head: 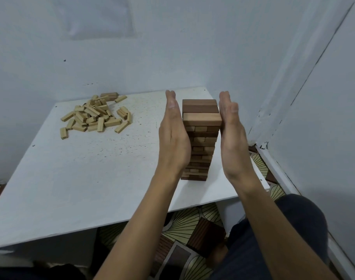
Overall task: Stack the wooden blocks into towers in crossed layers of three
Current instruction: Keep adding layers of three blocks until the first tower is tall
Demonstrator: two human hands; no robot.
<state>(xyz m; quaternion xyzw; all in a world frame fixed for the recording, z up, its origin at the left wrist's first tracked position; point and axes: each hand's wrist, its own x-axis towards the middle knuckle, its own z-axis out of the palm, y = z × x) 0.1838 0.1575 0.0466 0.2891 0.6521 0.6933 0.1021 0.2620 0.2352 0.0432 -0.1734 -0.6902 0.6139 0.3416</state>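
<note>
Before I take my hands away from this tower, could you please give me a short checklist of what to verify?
1. Left hand and right hand flat, fingers straight, one on each side of the tower: ok.
2. Tower upright, with no visible lean: ok.
3. Layers flush on every side: cannot tell; the far faces are hidden.
4. Base wholly on the table: ok.
5. Pile of loose blocks well apart from the tower: ok.
</note>
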